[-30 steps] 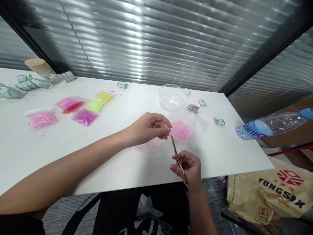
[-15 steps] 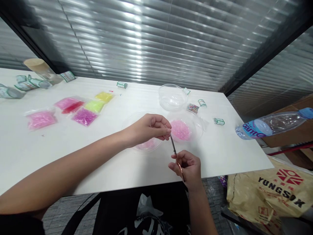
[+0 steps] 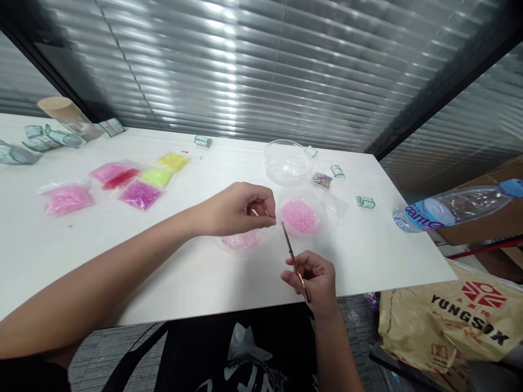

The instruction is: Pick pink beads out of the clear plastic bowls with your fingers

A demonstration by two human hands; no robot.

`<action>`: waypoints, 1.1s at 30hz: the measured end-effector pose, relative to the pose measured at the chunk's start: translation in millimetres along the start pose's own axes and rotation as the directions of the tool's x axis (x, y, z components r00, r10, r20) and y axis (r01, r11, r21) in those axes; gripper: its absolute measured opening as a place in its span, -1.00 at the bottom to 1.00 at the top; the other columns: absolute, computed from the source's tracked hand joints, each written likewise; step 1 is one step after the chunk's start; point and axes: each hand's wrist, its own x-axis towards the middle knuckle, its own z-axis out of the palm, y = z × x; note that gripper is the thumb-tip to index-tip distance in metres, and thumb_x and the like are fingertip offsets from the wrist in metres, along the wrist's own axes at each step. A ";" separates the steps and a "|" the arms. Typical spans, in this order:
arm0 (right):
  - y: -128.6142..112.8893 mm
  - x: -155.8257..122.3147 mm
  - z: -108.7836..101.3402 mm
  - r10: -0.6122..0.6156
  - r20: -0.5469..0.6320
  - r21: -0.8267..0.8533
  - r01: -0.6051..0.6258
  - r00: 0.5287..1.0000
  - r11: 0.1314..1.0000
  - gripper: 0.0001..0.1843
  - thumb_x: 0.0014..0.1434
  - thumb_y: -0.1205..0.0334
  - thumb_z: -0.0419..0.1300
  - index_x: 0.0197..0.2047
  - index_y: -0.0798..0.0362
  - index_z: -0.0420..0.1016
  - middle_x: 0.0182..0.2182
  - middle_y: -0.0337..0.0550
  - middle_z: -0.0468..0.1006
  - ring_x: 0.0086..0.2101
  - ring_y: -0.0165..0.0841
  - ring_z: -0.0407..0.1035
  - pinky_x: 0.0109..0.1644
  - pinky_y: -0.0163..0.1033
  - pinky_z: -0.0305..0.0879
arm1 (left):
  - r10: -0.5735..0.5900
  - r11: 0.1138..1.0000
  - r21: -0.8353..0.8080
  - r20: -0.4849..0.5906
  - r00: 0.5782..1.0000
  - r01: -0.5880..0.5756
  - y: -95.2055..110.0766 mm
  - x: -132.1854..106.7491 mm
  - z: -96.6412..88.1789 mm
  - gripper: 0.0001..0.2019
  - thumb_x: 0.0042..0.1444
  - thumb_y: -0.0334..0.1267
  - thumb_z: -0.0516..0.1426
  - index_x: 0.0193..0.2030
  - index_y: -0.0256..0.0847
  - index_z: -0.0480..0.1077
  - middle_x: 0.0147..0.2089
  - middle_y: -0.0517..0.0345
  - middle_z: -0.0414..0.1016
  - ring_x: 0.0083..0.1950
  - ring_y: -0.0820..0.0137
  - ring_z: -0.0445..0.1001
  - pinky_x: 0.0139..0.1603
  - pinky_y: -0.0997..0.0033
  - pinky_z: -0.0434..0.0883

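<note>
My right hand (image 3: 314, 277) is closed around a slim pair of scissors (image 3: 293, 257) with dark blades and copper-coloured handles. The blades point up and away from me, just in front of the right bowl. My left hand (image 3: 249, 209) is pinched, thumb against fingers, above a clear bowl (image 3: 267, 238) that it partly covers. Whatever lies between those fingertips is too small to make out. Pink beads (image 3: 241, 239) show inside that bowl. Beside it stands another clear bowl (image 3: 335, 220) holding more pink beads (image 3: 300, 216). A small gap separates the scissor tips from my left fingertips.
A clear bowl (image 3: 266, 160) stands farther back, near a packet of multicoloured beads (image 3: 322, 180). Several coloured bead bags, including a purple one (image 3: 141, 194), lie left. A plastic bottle (image 3: 453, 207) overhangs the right table edge. Small labelled rolls (image 3: 365, 202) are scattered about.
My left hand has moved left, away from the scissor tips, which its fingers were touching or nearly touching before. My right hand and the scissors have hardly moved.
</note>
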 end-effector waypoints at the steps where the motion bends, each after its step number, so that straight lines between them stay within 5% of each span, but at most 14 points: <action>1: -0.3 0.0 0.2 0.003 0.003 -0.002 -0.003 1.000 1.000 -0.72 -0.22 0.16 0.47 -0.50 0.09 0.49 -0.75 -0.46 0.17 -0.72 -0.57 0.01 -0.68 -0.40 -0.03 | 0.010 1.000 0.019 -0.005 1.000 -0.010 0.8 -0.9 -0.4 -0.90 0.09 -0.26 0.20 -0.34 -0.24 0.41 -0.41 0.21 0.49 -0.42 0.52 0.44 -0.47 0.57 0.33; 6: -2.4 -0.2 1.8 -0.022 0.021 -0.013 0.022 1.000 1.000 -0.72 -0.22 0.18 0.46 -0.50 0.08 0.47 -0.78 -0.47 0.16 -0.72 -0.56 -0.01 -0.64 -0.37 0.05 | 0.078 0.995 0.065 0.032 0.996 -0.080 0.5 -1.0 -0.7 -0.70 0.07 -0.31 0.22 -0.01 -0.16 0.43 -0.34 0.21 0.55 -0.33 0.48 0.50 -0.31 0.53 0.40; 19: -0.1 -2.9 -1.8 -0.102 0.075 0.013 0.102 0.992 0.995 -0.75 -0.22 0.26 0.46 -0.56 0.03 0.43 -0.74 -0.49 0.12 -0.67 -0.54 0.00 -0.36 -0.23 0.41 | 0.147 0.970 0.177 0.128 0.981 -0.169 6.2 -0.9 -2.2 -0.83 0.09 -0.38 0.20 -0.18 -0.16 0.56 -0.31 0.18 0.59 -0.31 0.50 0.48 -0.31 0.59 0.36; 23: 2.5 -3.9 -2.9 -0.106 0.089 0.007 0.106 0.990 0.994 -0.71 -0.23 0.23 0.47 -0.57 0.02 0.40 -0.74 -0.47 0.12 -0.66 -0.53 0.00 -0.44 -0.26 0.36 | 0.152 0.968 0.175 0.157 0.976 -0.179 4.6 -0.6 1.4 -0.85 0.09 -0.38 0.21 -0.20 -0.17 0.56 -0.32 0.18 0.58 -0.33 0.50 0.47 -0.32 0.59 0.36; 27: 3.6 -3.8 -3.7 -0.101 0.118 0.002 0.101 0.988 0.995 -0.70 -0.22 0.19 0.47 -0.55 0.04 0.41 -0.73 -0.45 0.14 -0.67 -0.54 -0.03 -0.62 -0.35 0.10 | 0.157 0.967 0.172 0.188 0.970 -0.190 3.7 -0.5 3.8 -0.86 0.10 -0.37 0.20 -0.21 -0.18 0.57 -0.32 0.15 0.56 -0.34 0.49 0.46 -0.33 0.58 0.36; 33: 1.0 -3.7 -3.3 -0.090 0.118 -0.021 0.093 0.989 0.995 -0.67 -0.24 0.12 0.48 -0.55 0.07 0.43 -0.74 -0.45 0.14 -0.68 -0.55 -0.03 -0.63 -0.36 0.03 | 0.163 0.970 0.148 0.203 0.966 -0.195 1.6 0.3 5.4 -0.86 0.09 -0.37 0.21 -0.21 -0.17 0.56 -0.33 0.15 0.55 -0.34 0.49 0.46 -0.33 0.57 0.36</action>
